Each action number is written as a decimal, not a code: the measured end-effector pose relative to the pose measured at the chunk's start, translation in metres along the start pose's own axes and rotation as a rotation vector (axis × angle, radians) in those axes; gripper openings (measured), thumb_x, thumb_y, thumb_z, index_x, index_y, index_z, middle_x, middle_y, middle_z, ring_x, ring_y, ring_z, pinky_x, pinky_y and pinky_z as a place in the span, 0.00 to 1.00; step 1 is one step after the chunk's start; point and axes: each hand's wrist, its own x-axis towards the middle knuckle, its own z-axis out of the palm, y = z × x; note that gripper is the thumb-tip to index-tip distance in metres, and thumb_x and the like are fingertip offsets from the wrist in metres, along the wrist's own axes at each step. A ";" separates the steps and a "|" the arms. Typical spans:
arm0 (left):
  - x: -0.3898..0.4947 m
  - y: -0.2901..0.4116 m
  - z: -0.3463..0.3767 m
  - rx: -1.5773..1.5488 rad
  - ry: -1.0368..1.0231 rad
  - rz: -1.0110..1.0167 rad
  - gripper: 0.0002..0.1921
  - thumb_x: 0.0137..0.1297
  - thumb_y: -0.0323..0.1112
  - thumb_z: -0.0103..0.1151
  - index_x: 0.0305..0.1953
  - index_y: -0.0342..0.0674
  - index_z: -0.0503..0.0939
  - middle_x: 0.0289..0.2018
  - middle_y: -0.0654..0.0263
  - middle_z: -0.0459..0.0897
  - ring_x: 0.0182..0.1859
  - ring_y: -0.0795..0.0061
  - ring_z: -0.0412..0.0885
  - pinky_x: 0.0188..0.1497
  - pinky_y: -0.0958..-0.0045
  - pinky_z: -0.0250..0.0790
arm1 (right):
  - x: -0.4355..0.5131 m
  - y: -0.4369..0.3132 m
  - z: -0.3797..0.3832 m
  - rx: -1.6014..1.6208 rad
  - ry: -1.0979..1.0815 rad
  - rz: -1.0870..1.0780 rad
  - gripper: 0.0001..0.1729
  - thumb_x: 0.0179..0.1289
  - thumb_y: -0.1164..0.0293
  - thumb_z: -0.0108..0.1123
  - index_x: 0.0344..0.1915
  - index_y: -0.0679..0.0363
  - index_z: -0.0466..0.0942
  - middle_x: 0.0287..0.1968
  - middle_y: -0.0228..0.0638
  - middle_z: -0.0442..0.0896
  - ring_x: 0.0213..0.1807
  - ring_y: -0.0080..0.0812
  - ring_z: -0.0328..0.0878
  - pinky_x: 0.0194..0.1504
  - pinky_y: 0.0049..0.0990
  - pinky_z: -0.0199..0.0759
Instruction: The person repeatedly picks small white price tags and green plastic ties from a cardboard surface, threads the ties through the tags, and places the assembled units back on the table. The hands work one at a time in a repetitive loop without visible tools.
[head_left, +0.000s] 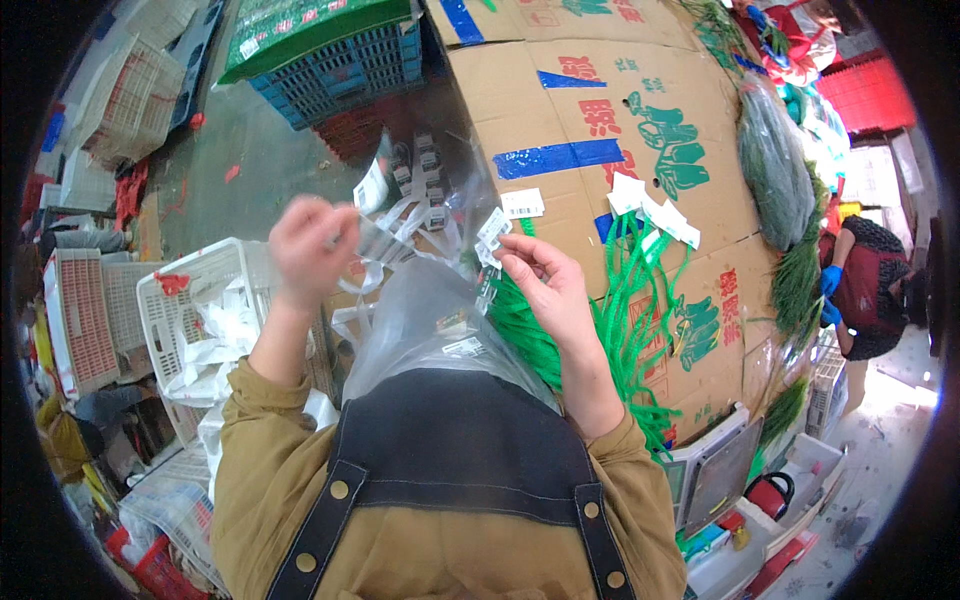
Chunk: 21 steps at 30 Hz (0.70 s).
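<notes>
My right hand (547, 289) pinches small white printed tags (491, 234) between thumb and fingers, beside the cardboard's edge. My left hand (311, 244) is raised and blurred, its fingers curled near a blurred strip of printed labels (384, 244); whether it grips the strip cannot be told. Between my forearms lies a clear plastic bag (420, 307). A bundle of green mesh straps (622, 300) with white tags (664, 217) at their ends rests on the cardboard (525, 97) to the right of my right hand. More green straps (517, 307) lie partly under my right wrist.
A white plastic basket (244, 262) with white strips stands at the left. Beyond it is a blue crate (337, 75) with a green cover. Bagged greens (772, 165) and loose leafy stems (796, 277) line the cardboard's far side. A person in blue gloves (831, 280) stands at the right.
</notes>
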 end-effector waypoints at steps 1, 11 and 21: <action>0.005 0.015 -0.010 0.143 -0.044 0.232 0.10 0.49 0.24 0.67 0.35 0.43 0.84 0.27 0.69 0.73 0.24 0.77 0.72 0.23 0.76 0.64 | 0.001 -0.001 -0.002 0.084 0.003 0.043 0.18 0.67 0.68 0.62 0.54 0.66 0.79 0.47 0.35 0.85 0.50 0.26 0.80 0.53 0.27 0.72; 0.018 0.075 -0.034 0.061 -0.112 0.571 0.20 0.38 0.23 0.66 0.39 0.44 0.86 0.29 0.72 0.70 0.27 0.75 0.72 0.28 0.76 0.68 | -0.023 -0.010 -0.022 0.091 -0.050 0.044 0.19 0.72 0.60 0.59 0.50 0.66 0.81 0.45 0.33 0.86 0.49 0.22 0.79 0.54 0.25 0.70; 0.003 0.098 0.009 0.055 -0.091 0.621 0.19 0.39 0.32 0.66 0.39 0.47 0.87 0.26 0.77 0.70 0.26 0.78 0.69 0.26 0.77 0.61 | -0.047 -0.009 0.031 0.625 0.197 0.117 0.11 0.66 0.67 0.66 0.41 0.63 0.84 0.33 0.24 0.83 0.33 0.14 0.74 0.37 0.18 0.68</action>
